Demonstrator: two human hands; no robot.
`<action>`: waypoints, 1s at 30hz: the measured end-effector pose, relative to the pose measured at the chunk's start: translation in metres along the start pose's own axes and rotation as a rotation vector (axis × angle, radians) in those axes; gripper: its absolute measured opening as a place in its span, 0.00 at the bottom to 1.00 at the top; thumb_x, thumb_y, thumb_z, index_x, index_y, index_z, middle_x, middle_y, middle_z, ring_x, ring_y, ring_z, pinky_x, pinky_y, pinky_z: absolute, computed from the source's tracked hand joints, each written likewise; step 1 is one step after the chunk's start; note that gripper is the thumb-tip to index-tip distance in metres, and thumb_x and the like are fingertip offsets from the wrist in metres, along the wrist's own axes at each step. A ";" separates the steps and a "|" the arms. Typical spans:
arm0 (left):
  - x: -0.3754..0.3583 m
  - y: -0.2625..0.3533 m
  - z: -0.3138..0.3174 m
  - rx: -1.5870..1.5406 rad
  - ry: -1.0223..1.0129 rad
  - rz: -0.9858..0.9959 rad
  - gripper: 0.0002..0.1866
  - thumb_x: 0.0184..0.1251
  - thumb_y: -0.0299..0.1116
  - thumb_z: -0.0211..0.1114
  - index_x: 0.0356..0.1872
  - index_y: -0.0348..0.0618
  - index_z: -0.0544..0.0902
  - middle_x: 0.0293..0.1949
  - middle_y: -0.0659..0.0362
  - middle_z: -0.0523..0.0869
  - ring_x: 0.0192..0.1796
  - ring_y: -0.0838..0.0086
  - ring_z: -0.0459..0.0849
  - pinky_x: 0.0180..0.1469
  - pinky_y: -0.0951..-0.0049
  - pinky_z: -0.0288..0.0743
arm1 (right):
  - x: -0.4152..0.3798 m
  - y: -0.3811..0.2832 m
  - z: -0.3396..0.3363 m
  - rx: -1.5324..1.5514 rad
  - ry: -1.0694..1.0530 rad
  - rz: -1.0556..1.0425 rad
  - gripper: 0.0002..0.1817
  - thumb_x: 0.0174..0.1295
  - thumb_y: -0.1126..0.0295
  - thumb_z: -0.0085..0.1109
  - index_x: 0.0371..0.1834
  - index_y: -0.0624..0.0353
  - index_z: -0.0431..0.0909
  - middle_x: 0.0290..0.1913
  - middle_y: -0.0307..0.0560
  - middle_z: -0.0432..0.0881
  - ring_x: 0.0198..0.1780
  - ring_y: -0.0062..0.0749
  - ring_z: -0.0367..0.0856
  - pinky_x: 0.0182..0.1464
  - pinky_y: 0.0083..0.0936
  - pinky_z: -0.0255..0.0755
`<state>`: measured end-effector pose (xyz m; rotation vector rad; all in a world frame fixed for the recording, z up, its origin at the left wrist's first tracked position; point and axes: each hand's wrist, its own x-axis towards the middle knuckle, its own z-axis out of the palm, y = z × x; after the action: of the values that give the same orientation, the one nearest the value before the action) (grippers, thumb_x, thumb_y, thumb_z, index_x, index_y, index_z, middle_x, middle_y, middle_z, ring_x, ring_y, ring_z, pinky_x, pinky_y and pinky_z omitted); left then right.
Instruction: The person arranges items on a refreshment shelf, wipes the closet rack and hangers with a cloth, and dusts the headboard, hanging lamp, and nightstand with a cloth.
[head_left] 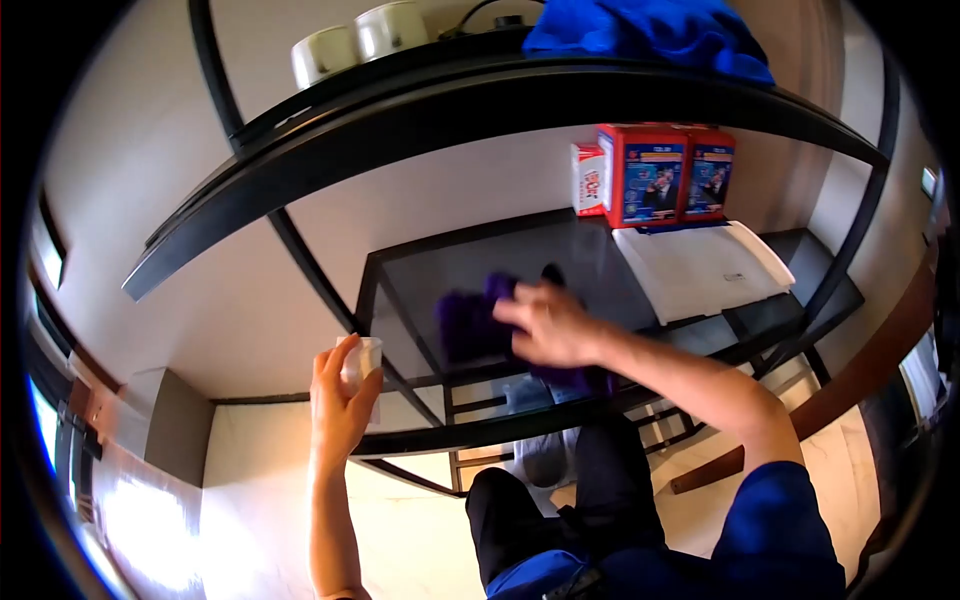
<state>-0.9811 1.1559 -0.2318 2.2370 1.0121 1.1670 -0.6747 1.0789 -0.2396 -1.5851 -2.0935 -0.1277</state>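
Note:
My left hand [338,400] is closed around a small translucent plastic cup [371,355], held up beside the left end of a dark lower shelf [540,245]. My right hand [552,328] reaches over that shelf, gripping a dark purple cloth [468,328]. The cloth is bunched and somewhat blurred, lying against the shelf's surface. Part of it hangs near the front edge below the hand. A small dark object just behind my right hand is too blurred to name.
Red and blue boxes [652,178] and a small red-white box [589,180] stand at the shelf's back. A white flat item [705,268] lies right. The upper shelf [480,105] carries white mugs [391,30] and blue cloth [645,38]. Black posts frame both sides.

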 end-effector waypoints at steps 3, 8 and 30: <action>0.021 -0.009 0.037 0.276 -0.209 0.151 0.25 0.59 0.32 0.67 0.59 0.39 0.77 0.50 0.43 0.76 0.48 0.50 0.77 0.51 0.57 0.73 | -0.047 -0.026 -0.019 0.191 -0.070 -0.165 0.24 0.48 0.66 0.63 0.53 0.52 0.80 0.40 0.56 0.79 0.43 0.53 0.78 0.50 0.43 0.73; 0.046 0.018 0.054 0.662 -0.334 0.409 0.31 0.57 0.41 0.70 0.62 0.40 0.74 0.62 0.36 0.67 0.62 0.44 0.66 0.62 0.48 0.63 | -0.089 0.005 -0.072 0.205 -0.277 0.073 0.30 0.53 0.61 0.70 0.60 0.59 0.76 0.58 0.61 0.77 0.55 0.57 0.76 0.60 0.43 0.70; 0.270 0.076 0.305 -0.223 0.013 0.030 0.48 0.37 0.52 0.85 0.62 0.42 0.74 0.57 0.49 0.72 0.52 0.62 0.78 0.47 0.62 0.79 | -0.067 0.296 -0.173 0.797 0.368 0.860 0.40 0.41 0.67 0.68 0.61 0.53 0.61 0.62 0.58 0.70 0.65 0.58 0.68 0.56 0.62 0.71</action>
<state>-0.5937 1.3027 -0.2120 2.0781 0.8121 1.2438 -0.3307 1.0496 -0.1857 -1.6023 -0.8608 0.5878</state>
